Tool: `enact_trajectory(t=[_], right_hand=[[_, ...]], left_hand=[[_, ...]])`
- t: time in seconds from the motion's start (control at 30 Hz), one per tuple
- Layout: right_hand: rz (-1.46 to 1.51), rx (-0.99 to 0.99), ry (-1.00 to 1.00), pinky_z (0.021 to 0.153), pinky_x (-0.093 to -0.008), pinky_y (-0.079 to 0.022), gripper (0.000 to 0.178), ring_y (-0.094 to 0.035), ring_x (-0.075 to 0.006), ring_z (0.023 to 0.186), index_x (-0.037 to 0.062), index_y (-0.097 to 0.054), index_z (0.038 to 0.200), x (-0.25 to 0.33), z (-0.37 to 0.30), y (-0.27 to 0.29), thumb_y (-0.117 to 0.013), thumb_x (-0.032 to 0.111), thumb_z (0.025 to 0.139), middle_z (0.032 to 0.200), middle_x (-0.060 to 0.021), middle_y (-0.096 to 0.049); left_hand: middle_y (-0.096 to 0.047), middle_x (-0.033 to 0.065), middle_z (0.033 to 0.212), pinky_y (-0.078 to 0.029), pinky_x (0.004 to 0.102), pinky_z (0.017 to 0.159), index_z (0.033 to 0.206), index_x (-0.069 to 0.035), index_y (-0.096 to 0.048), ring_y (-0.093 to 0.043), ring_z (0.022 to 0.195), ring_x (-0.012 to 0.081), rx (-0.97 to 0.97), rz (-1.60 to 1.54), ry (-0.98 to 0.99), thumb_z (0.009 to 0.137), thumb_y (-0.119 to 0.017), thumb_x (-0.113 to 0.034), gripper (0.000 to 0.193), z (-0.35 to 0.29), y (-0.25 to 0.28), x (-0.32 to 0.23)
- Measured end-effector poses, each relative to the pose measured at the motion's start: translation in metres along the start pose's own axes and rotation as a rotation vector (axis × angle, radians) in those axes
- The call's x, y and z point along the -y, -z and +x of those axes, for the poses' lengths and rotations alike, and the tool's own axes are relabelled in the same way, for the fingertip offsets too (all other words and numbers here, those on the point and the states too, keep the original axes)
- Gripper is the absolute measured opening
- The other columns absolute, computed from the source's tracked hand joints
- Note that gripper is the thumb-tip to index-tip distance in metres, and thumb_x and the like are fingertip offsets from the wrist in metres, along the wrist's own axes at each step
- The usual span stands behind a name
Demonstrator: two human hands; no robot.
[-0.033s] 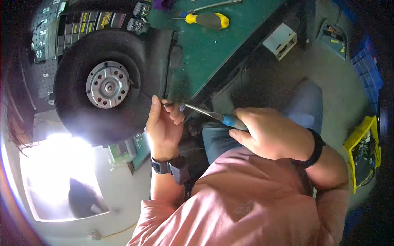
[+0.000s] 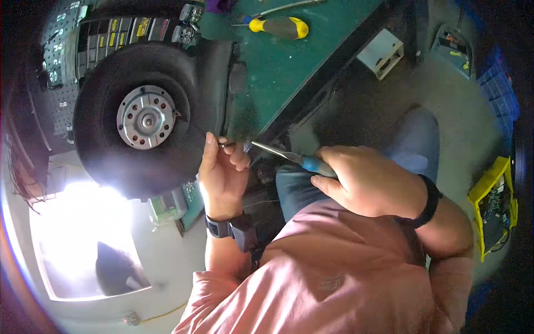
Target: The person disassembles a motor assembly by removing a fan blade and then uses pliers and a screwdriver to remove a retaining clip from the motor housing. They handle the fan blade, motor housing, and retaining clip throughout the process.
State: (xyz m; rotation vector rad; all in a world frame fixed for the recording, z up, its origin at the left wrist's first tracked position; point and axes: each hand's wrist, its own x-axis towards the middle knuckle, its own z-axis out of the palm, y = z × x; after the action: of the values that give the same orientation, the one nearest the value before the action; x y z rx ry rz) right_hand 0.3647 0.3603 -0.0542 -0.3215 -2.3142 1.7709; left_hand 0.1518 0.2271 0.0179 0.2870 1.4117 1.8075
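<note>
My right hand (image 2: 364,181) is wrapped around the blue handle of long-nose pliers (image 2: 283,153); their slim metal jaws point left toward my other hand. Pinched between the thumb and fingers of my left hand (image 2: 224,175) is a small dark piece with a shiny metal end (image 2: 223,145). The pliers' tip is close to those fingers, and I cannot tell whether it touches the piece. Just beyond my left hand stands a large round black housing (image 2: 94,119) with a silver perforated metal disc (image 2: 146,118) at its middle. A thin dark line runs from the housing toward my left fingertips.
A yellow-and-black screwdriver (image 2: 285,28) lies on the green bench (image 2: 267,78). Behind the housing are small parts bins (image 2: 119,34). On the right are a white box (image 2: 380,54), a blue crate (image 2: 497,92) and a yellow bin (image 2: 483,200) with parts. A bright light glares at lower left.
</note>
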Motion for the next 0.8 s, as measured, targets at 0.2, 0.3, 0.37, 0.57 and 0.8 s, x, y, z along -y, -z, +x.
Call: enact_trajectory(t=[0.2,0.3,0.37,0.57,0.8], right_hand=[[-0.028,-0.048,0.089,0.063,-0.0509,-0.049,0.028,-0.062,-0.0435,0.069,-0.0013,-0.055,0.083,-0.017,0.000,0.006,-0.058,0.026,0.087,0.074,-0.0248,-0.062],[-0.025,-0.065,0.123,0.062,-0.0500,-0.050,0.027,-0.062,-0.0426,0.068,-0.0008,-0.055,0.081,-0.020,0.001,0.005,-0.059,0.025,0.086,0.072,-0.0238,-0.062],[-0.012,-0.064,0.143,0.062,-0.0493,-0.050,0.026,-0.062,-0.0422,0.067,-0.0008,-0.055,0.081,-0.020,0.001,0.005,-0.060,0.024,0.086,0.072,-0.0235,-0.062],[0.026,-0.106,0.169,0.063,-0.0490,-0.050,0.025,-0.062,-0.0417,0.069,-0.0009,-0.054,0.080,-0.022,0.000,0.007,-0.062,0.022,0.084,0.072,-0.0230,-0.061],[0.032,0.002,0.085,0.068,-0.0482,-0.049,0.030,-0.062,-0.0419,0.077,-0.0020,-0.056,0.096,-0.019,0.001,0.007,-0.062,0.025,0.085,0.082,-0.0237,-0.062]], left_hand=[[-0.054,0.0010,0.072,-0.036,0.0257,0.053,0.084,-0.008,-0.060,-0.044,0.060,0.0130,-0.048,0.039,-0.012,0.096,-0.053,-0.035,0.030,-0.013,0.000,-0.006],[-0.053,0.0020,0.072,-0.036,0.0258,0.053,0.085,-0.007,-0.059,-0.044,0.061,0.0133,-0.057,0.054,-0.030,0.097,-0.051,-0.034,0.030,-0.010,0.001,-0.006],[-0.053,0.0028,0.072,-0.037,0.0258,0.052,0.085,-0.007,-0.058,-0.045,0.060,0.0136,-0.067,0.078,-0.060,0.098,-0.050,-0.033,0.030,-0.009,0.000,-0.007],[-0.050,0.0035,0.071,-0.037,0.0258,0.051,0.086,-0.006,-0.057,-0.045,0.059,0.0140,-0.078,0.171,-0.153,0.099,-0.047,-0.032,0.030,0.003,-0.006,-0.008],[-0.049,0.0027,0.071,-0.037,0.0254,0.050,0.086,-0.007,-0.056,-0.044,0.058,0.0129,-0.048,0.125,-0.123,0.100,-0.045,-0.029,0.028,0.031,-0.011,-0.024]])
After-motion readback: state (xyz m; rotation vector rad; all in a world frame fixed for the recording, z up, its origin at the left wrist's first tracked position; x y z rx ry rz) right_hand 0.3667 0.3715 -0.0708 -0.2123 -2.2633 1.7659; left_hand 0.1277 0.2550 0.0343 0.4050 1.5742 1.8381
